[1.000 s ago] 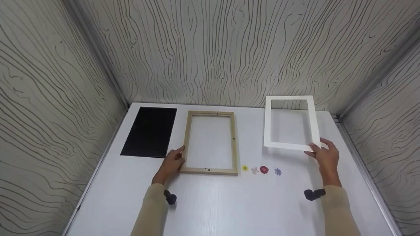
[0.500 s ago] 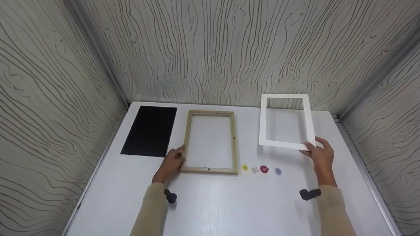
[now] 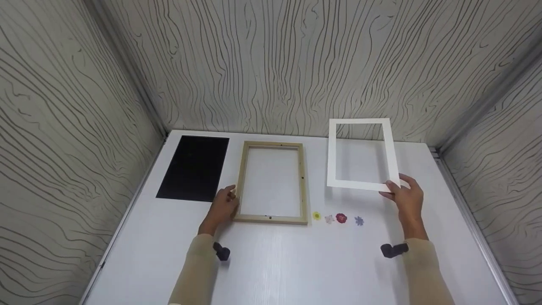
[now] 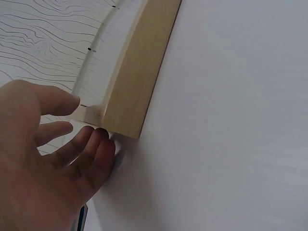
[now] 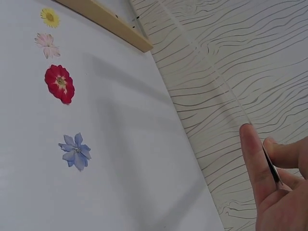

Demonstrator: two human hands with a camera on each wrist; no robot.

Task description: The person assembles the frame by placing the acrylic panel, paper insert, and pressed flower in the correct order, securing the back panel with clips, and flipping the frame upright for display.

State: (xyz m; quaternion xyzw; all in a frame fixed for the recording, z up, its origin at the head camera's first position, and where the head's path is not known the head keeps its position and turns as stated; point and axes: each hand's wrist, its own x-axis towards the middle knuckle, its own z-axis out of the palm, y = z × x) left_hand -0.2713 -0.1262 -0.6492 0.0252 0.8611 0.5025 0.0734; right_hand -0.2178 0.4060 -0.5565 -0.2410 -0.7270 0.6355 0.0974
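My right hand [image 3: 408, 203] holds a white picture mat [image 3: 360, 185] by its lower right corner, pinched between thumb and fingers. The mat is raised above the table and tilted up; in the right wrist view it shows nearly edge-on. A light wooden picture frame [image 3: 302, 186] lies on the table with a pane in it that looks clear. Beside its lower left corner is my left hand [image 4: 53, 159], fingers loosely bent and thumb apart from them. Those fingertips are at or just under the frame's corner; whether they touch it I cannot tell.
Left of the frame lies a black rectangular sheet [image 3: 192, 169]. To the frame's right, in a row, are flat flowers: yellow [image 5: 50, 17], pale pink [image 5: 47, 45], red [image 5: 60, 84] and blue [image 5: 75, 151]. Patterned walls enclose the white table [image 3: 271, 267] behind and on both sides.
The right hand has carried the mat leftward, closer to the wooden frame. At the frame's left side, the left hand's fingers have loosened and shifted slightly. Frame, black sheet and flowers stay put.
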